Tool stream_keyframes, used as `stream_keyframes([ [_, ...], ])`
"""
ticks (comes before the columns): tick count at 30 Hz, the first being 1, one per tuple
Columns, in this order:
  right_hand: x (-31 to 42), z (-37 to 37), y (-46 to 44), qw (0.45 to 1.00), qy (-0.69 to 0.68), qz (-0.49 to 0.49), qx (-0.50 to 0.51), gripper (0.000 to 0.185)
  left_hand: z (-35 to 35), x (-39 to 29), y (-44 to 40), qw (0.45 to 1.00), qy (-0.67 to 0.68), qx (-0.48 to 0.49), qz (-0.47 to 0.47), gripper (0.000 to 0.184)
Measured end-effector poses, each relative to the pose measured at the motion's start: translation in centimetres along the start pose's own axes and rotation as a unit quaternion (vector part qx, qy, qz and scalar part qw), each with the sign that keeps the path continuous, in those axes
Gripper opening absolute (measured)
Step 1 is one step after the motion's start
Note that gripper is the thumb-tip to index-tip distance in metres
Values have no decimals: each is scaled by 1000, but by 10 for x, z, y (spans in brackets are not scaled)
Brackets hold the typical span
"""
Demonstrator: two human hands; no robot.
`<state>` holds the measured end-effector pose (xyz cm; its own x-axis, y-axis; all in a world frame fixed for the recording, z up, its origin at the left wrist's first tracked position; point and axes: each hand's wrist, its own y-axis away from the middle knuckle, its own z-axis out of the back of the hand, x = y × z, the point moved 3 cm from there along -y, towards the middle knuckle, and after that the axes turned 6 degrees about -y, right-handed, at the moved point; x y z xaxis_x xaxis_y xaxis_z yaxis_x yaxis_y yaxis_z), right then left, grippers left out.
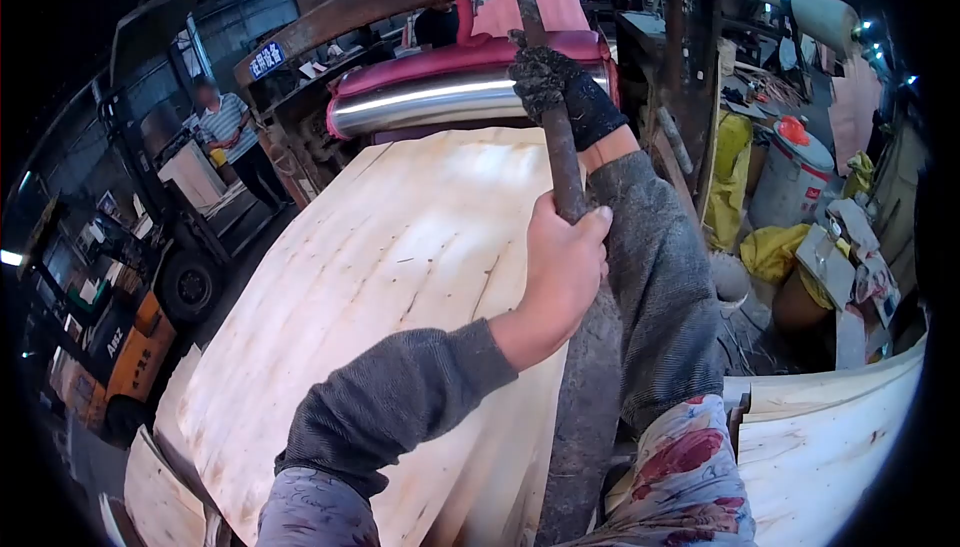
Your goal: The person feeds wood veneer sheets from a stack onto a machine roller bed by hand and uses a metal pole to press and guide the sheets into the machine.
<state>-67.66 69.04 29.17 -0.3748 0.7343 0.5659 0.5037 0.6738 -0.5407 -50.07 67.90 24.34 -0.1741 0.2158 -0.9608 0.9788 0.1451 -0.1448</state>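
A long, dark metal bar [531, 12] slants down from the top of the head view, in front of a steel roller. My right hand [572, 95], in a dirty black glove, is wrapped around it partway up. Lower down, my bare left hand [566, 272] is closed around the bar's bottom end, its thumb pointing right. Beneath my arms lies a stack of pale wood veneer sheets [370, 277], reaching back to the shiny roller [430, 99]. Pink glue-like coating covers a second roller [440, 67] above it.
A rusty machine frame [690, 77] stands right of the rollers. At left are an orange forklift [140, 352] and a standing person [232, 132]. On the right are a white drum [792, 177], yellow sacks [775, 252] and more veneer sheets [830, 457].
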Motion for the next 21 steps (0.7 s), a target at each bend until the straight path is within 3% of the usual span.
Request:
stream_keyframes([
  [3, 5, -6, -2, 998, 30, 15, -46, 12, 6, 10, 11, 1000, -24, -9, -8, 29],
  [5, -4, -1, -3, 999, -22, -28, 19, 10, 13, 14, 19, 999, -49, -16, -13, 30],
  [7, -17, 6, -10, 988, -74, -78, 109, 19, 21, 15, 26, 998, -65, -23, -5, 32],
  [9, -24, -13, -1, 997, -34, -35, 59, 20, 28, 14, 32, 997, -64, -30, -5, 32],
  [16, -67, -54, -7, 998, -19, -43, 28, 20, 62, 0, 67, 993, -88, -77, -19, 31],
  [18, -111, -49, -18, 977, -130, -161, 59, 19, 92, 2, 98, 994, -70, -86, 5, 30],
  [19, -145, -44, -13, 982, -70, -175, -14, 16, 111, 7, 117, 993, -56, -96, 30, 30],
  [20, -165, -88, 16, 990, 70, -64, -102, 38, 130, 12, 141, 991, -63, -108, 53, 28],
  [21, -195, -98, 32, 996, 8, -66, -67, 59, 148, 19, 168, 987, -72, -122, 76, 27],
])
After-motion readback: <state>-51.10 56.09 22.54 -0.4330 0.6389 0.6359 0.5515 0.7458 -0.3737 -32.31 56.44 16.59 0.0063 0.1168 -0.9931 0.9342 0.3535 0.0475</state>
